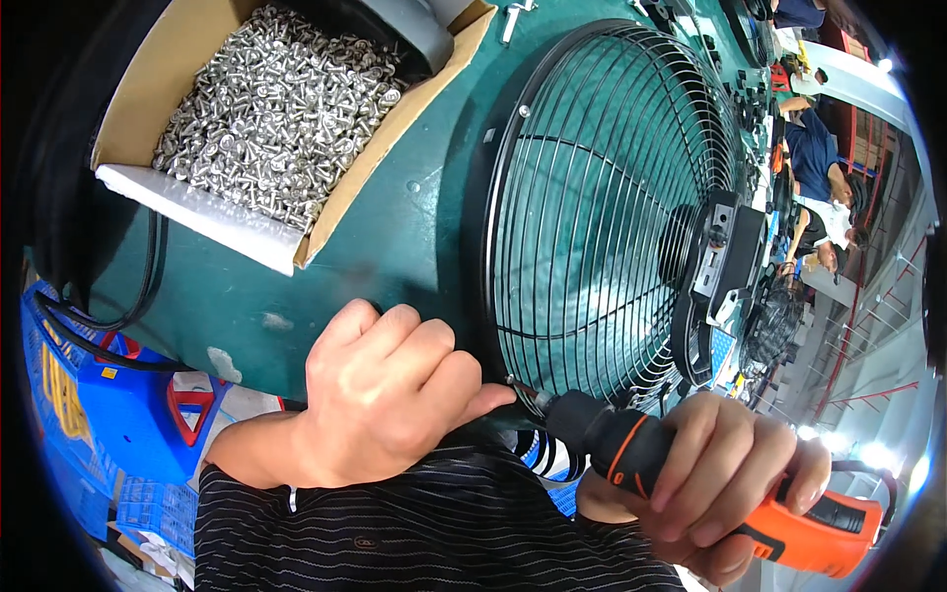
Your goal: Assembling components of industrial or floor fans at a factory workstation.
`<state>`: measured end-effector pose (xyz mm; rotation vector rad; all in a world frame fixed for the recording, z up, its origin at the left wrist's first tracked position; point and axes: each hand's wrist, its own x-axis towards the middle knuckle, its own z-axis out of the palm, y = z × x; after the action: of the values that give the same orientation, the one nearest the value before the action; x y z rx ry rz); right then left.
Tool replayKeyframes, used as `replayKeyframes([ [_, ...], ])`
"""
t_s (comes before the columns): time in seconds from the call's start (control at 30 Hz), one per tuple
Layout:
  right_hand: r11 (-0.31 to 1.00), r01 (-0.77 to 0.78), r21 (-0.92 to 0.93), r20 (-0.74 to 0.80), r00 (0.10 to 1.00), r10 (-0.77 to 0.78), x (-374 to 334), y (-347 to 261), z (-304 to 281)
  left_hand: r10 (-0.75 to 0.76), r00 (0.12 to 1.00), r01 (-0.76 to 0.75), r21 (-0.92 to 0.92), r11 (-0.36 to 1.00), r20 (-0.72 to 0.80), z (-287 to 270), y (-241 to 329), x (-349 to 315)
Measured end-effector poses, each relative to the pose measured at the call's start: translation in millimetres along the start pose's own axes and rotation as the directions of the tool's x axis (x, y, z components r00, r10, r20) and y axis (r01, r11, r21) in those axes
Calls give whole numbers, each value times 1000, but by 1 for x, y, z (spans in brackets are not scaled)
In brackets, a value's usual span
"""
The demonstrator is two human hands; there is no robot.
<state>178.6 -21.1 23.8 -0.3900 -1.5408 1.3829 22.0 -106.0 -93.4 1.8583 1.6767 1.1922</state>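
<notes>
Head view: my left hand (380, 395) sits low in the middle of the frame, its fingers (424, 340) curled narrow and the thumb tip pressed to the near rim of the black wire fan guard (602, 207); I cannot tell whether a screw is pinched there. My right hand (715, 479), at the lower right, has its fingers wrapped tight around the orange and black electric screwdriver (691, 474), and the bit points up-left to that same spot on the rim, just beside my left thumb.

The fan guard lies flat on the green table (326, 286), filling the centre and right of the frame, with a black motor mount (725, 266) at its hub. Its lower edge comes right up against the table's near edge, so both hands work in a tight corner there, close over my striped shirt (434, 523).

At the upper left, a cardboard box (148, 79) heaped with silver screws (276, 109) stands well apart from the guard, with bare table between them. Black cables (109, 316) hang off the left table edge above a blue crate (128, 414). At the far right, other people (819, 158) work along a further bench.
</notes>
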Motion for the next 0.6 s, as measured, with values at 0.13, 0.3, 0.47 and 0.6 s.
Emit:
replayKeyframes([
  [0.13, 999, -26, 23, -168, 985, 29, 1, 3, 6, 39, 993, -41, -13, 999, -110, 9, -3, 3],
  [0.3, 995, -76, 67, 11, 997, 76, 2, 2, -6, 36, 995, -38, -17, 999, -91, 9, -3, 6],
  [0.47, 982, -191, 10, 238, 954, 183, 12, -5, -6, 16, 996, -18, -21, 1000, -84, 8, -3, 4],
  [0.6, 989, -146, -31, 274, 950, 149, 9, -6, 2, 21, 997, -22, -13, 1000, -75, 4, -3, 1],
])
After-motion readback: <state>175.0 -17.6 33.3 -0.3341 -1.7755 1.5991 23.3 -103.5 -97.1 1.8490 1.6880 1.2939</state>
